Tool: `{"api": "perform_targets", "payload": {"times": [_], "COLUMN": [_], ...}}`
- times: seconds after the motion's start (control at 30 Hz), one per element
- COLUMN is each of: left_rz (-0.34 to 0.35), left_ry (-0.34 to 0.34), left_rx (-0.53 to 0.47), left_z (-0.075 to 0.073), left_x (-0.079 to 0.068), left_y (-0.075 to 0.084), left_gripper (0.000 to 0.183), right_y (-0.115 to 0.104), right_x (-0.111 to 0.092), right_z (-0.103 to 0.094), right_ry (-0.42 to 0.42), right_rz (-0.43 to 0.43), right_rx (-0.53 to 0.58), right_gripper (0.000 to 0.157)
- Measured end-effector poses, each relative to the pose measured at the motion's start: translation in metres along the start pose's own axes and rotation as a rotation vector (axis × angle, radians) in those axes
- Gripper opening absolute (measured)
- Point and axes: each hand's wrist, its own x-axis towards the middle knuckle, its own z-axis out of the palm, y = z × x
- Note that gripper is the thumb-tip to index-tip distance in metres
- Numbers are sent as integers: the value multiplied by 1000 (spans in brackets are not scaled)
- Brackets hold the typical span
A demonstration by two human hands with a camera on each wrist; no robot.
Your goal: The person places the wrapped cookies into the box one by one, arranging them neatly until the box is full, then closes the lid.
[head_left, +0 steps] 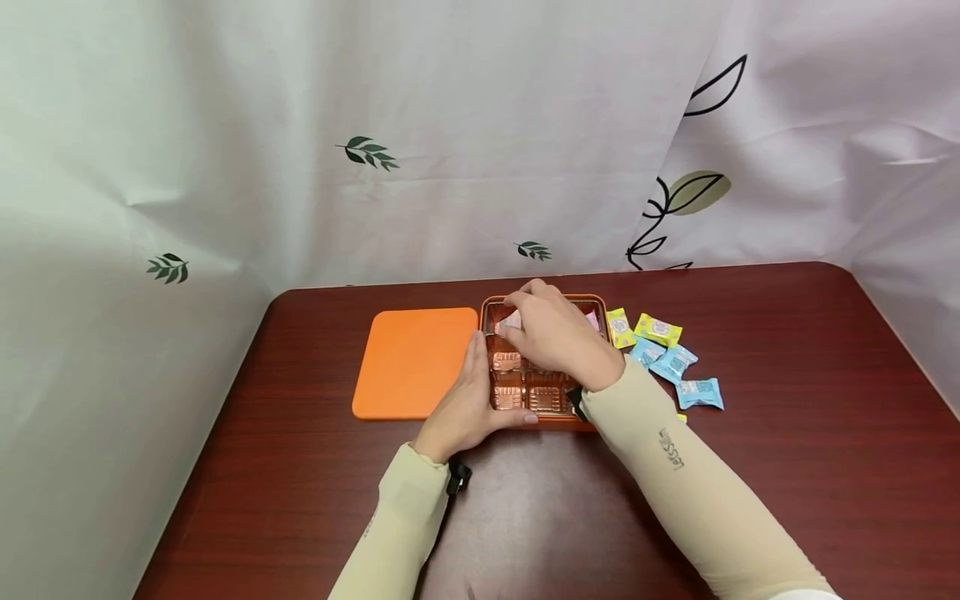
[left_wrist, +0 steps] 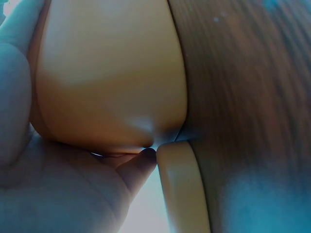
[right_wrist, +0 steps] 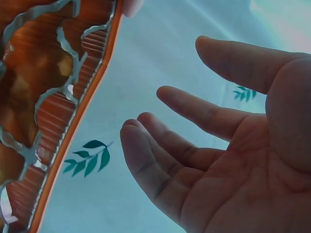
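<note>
An orange box (head_left: 551, 424) with a clear divided insert (head_left: 546, 398) stands on the table. My left hand (head_left: 467, 404) holds its near left corner, thumb along the front rim and fingers down the left side; the left wrist view shows the palm against the box wall (left_wrist: 112, 73). My right hand (head_left: 551, 329) hovers over the far compartments, and in the right wrist view its fingers (right_wrist: 187, 104) are spread apart with nothing between them. A pink wrapped candy (head_left: 512, 322) lies in the far left compartment beside the right thumb. Another pink wrapper (head_left: 592, 320) shows at the far right.
An orange lid (head_left: 416, 362) lies flat, left of the box. To the right are yellow wrapped candies (head_left: 659, 330) and several blue ones (head_left: 701, 392); the right forearm partly hides a yellow one (head_left: 682, 417). A white curtain (head_left: 480, 150) hangs behind the table.
</note>
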Motion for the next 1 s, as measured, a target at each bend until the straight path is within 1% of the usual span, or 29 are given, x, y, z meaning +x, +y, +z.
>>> {"api": "perform_targets", "payload": {"times": [0.2,0.4,0.57,0.7,0.87,1.0], "left_rz": [4,-10,-12,-13,-18,-9], "left_ry": [6,-1,-2,3,6,8], "left_rx": [-10,-12,-21,-29,-31,-31], "left_z": [0,0,1,1,1,1], "left_x": [0,0,0,0,-1,0], "left_y": [0,-1,-1,-1,-1,-1], "left_gripper": [138,137,138,138,138,139], "right_y": [4,10,15,20,28,34], "right_x": [-15,-25,-35,-42,-54,-64], "right_z": [-6,-8,-10,-11,-10,-10], "right_ry": [42,91,104,131,162,175], "right_rz": [-7,-33,-17,1,-12,-7], "right_rx": [-18,-37,-28,-29,-35,-26], "right_gripper": [47,46,46,47,46,44]}}
